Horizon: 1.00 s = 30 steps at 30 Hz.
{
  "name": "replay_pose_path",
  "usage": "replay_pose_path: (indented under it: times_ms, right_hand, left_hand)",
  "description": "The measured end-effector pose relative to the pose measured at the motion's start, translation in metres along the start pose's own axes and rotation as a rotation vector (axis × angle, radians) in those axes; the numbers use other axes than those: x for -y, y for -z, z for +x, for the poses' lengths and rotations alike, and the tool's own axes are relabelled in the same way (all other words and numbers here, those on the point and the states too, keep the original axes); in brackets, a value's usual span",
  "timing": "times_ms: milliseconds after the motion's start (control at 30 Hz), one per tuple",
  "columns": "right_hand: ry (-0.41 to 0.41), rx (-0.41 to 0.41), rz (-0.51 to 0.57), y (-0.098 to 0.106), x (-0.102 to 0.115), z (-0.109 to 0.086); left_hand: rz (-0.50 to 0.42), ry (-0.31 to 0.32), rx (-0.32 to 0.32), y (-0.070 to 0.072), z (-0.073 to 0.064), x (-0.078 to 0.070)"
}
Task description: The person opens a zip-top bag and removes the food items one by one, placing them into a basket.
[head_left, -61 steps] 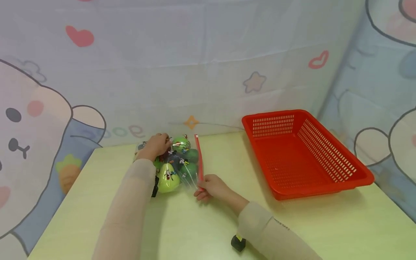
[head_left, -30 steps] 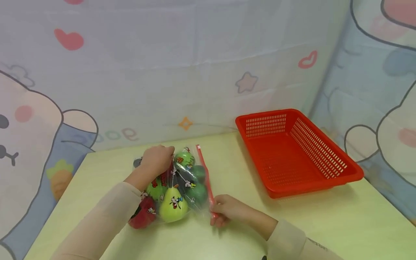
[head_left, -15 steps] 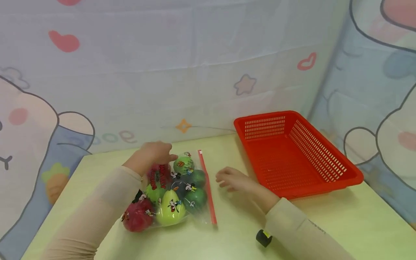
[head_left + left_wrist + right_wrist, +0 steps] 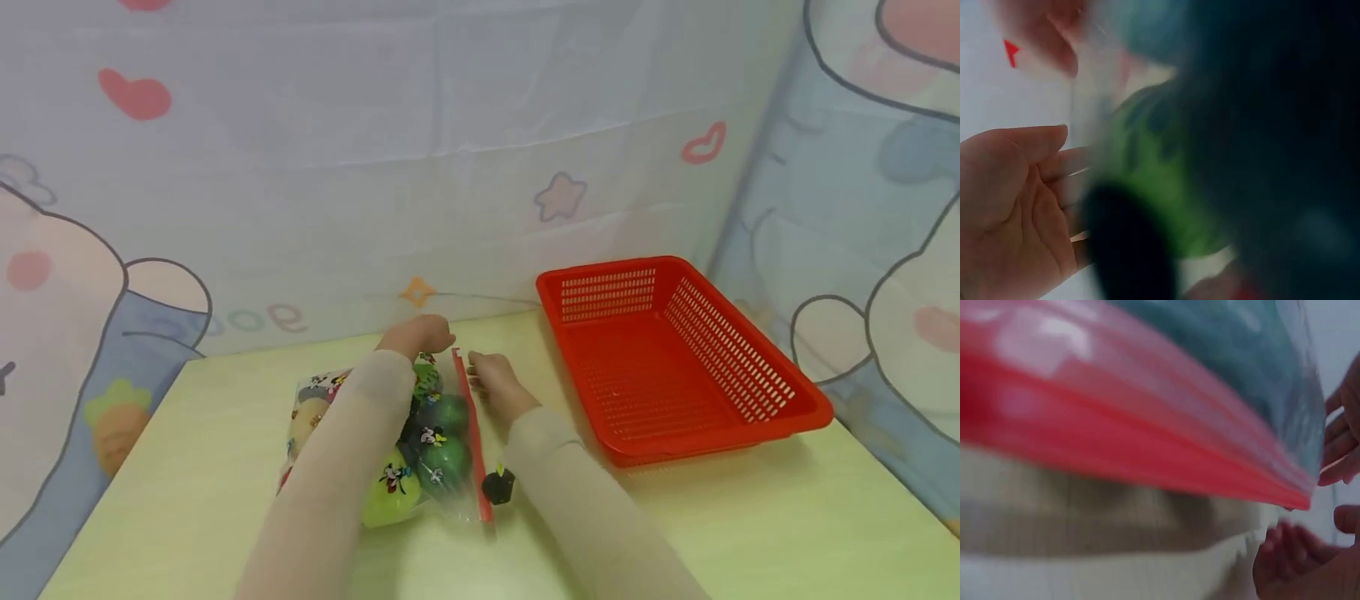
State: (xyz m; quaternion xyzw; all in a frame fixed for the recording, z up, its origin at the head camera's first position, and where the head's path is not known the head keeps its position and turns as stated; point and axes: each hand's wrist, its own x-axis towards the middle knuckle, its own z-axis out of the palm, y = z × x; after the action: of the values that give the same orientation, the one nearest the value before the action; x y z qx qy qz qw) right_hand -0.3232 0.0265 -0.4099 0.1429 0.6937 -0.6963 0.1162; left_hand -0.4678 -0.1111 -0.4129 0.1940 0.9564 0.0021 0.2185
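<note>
A clear zip bag with cartoon prints and a red zip strip (image 4: 477, 450) lies on the table. Through its film show a yellow-green pear shape (image 4: 390, 492), dark green round pieces (image 4: 444, 463) and a striped green ball (image 4: 426, 379). My left hand (image 4: 422, 335) is over the bag's far end, its forearm covering much of the bag. Beside the strip's far end is my right hand (image 4: 498, 385), fingers bent loosely toward it. Neither hand grips the bag. In the right wrist view the red strip (image 4: 1147, 450) runs past both hands.
A red perforated plastic basket (image 4: 652, 375) stands on the right of the pale table (image 4: 150, 500). A small black block (image 4: 498, 485) sits by my right wrist, overlapping the strip's near end. A printed cloth (image 4: 337, 208) hangs behind the table.
My right hand has let go of the strip's near end and moved to its far end. The left hand has shifted right across the top of the bag.
</note>
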Motion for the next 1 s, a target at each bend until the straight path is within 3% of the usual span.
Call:
replay_pose_path:
  times_ms: [33, 133, 200, 333, 400, 500, 600, 633, 733, 800, 1000]
  right_hand:
    - [-0.010, 0.008, 0.031, 0.000, -0.001, 0.004]
    - [0.000, 0.025, 0.077, 0.000, -0.003, 0.011]
    - [0.036, 0.003, 0.066, 0.001, -0.004, 0.013]
    - [0.092, -0.006, 0.045, -0.001, -0.004, 0.013]
    - [0.117, -0.002, 0.017, -0.002, -0.002, 0.012]
    - [0.169, -0.014, -0.092, -0.001, 0.004, 0.009]
    - [0.198, -0.015, -0.165, 0.001, 0.009, 0.007]
    - [0.189, 0.002, -0.147, 0.001, 0.009, 0.006]
    - [0.171, 0.048, -0.150, 0.003, 0.010, 0.003]
    - [0.166, 0.082, -0.179, 0.005, 0.008, 0.000]
    - [0.238, 0.137, -0.467, 0.009, 0.004, -0.005]
  left_hand:
    - [-0.012, -0.003, 0.004, -0.010, 0.025, 0.011]
    - [-0.044, -0.024, 0.023, -0.022, 0.049, 0.013]
    - [-0.043, -0.023, 0.002, -0.028, 0.055, 0.007]
    - [-0.070, 0.013, -0.054, -0.035, 0.051, 0.002]
    - [-0.086, -0.005, -0.125, -0.039, 0.050, 0.006]
    - [-0.123, -0.030, -0.174, -0.031, 0.032, 0.005]
    - [-0.185, -0.019, -0.178, -0.008, -0.009, -0.015]
    - [-0.214, 0.021, -0.158, 0.001, -0.027, -0.025]
    - [-0.246, 0.058, -0.183, 0.015, -0.066, -0.044]
    - [-0.260, 0.053, -0.212, 0.015, -0.079, -0.047]
    - [-0.319, 0.044, -0.305, 0.008, -0.098, -0.045]
